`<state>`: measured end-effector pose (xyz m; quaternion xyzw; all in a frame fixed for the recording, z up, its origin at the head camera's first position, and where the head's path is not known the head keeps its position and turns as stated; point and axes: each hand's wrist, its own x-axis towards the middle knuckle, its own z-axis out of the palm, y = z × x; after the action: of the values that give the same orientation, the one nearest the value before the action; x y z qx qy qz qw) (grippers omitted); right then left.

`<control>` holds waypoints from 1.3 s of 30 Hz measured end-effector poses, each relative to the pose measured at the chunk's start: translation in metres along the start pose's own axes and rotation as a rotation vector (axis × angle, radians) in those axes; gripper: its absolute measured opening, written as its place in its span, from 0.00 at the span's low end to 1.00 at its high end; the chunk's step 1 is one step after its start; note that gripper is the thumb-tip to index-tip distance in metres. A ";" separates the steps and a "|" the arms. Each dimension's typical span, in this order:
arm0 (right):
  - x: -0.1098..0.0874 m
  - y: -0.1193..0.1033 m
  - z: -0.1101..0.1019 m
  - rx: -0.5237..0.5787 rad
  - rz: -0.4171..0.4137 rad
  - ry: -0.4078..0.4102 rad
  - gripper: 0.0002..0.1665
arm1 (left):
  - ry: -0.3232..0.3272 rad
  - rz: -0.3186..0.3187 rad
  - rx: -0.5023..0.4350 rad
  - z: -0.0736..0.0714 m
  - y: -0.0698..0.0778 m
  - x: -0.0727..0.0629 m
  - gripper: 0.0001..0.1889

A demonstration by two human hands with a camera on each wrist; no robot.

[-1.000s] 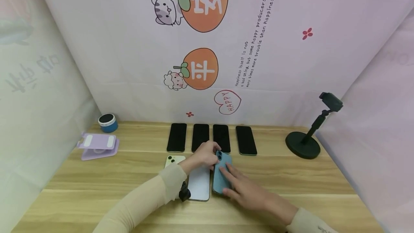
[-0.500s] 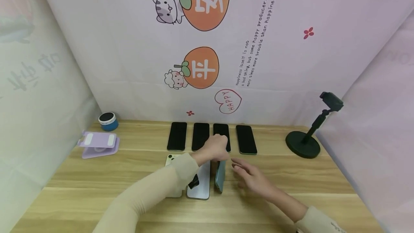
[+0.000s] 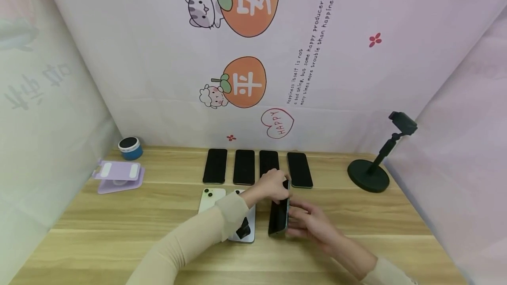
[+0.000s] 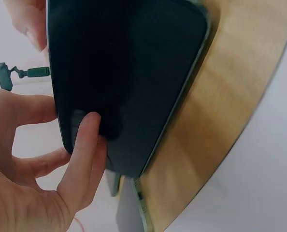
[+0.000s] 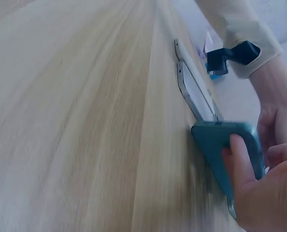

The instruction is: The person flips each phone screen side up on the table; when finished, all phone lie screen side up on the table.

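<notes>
Pinching the teal-backed smartphone [image 3: 279, 218] near its far end, the left hand [image 3: 272, 184] lays fingers on the dark screen and sets others behind the long edge; the right hand [image 3: 314, 224] reaches in with fingers extended against the teal back. That phone leans on a slant, screen turned leftward, and whether its lower edge touches the wooden table [image 3: 99, 241] cannot be told. A narrow strip of wood parts it from a white smartphone [image 3: 251, 218], with a pale yellow smartphone [image 3: 211, 198] close on the far left of that one. Four black smartphones [image 3: 244, 167] lie in a row near the table's rear edge, where a printed white cloth [image 3: 336, 78] hangs. Room is widest to the right, where wood runs from the right hand to a black phone stand [image 3: 368, 176]; leftward it runs to a purple folding stand [image 3: 120, 171]. The left sleeve [image 3: 190, 234] and a black wrist camera [image 3: 243, 228] cover parts of both pale phones, and the left hand hides the near end of the third black one. The table's front edge falls outside the head view; the right wrist view is blurred.
</notes>
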<state>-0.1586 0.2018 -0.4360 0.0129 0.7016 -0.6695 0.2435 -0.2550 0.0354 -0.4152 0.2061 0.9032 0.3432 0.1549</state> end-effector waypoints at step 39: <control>-0.003 0.016 0.016 -0.969 -0.290 0.102 0.31 | -0.114 0.109 0.612 -0.001 -0.038 -0.049 0.46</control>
<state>-0.1451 0.1890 -0.4493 -0.1666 0.9371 -0.2927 0.0914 -0.2232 -0.0150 -0.4336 0.3104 0.9419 0.0513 0.1175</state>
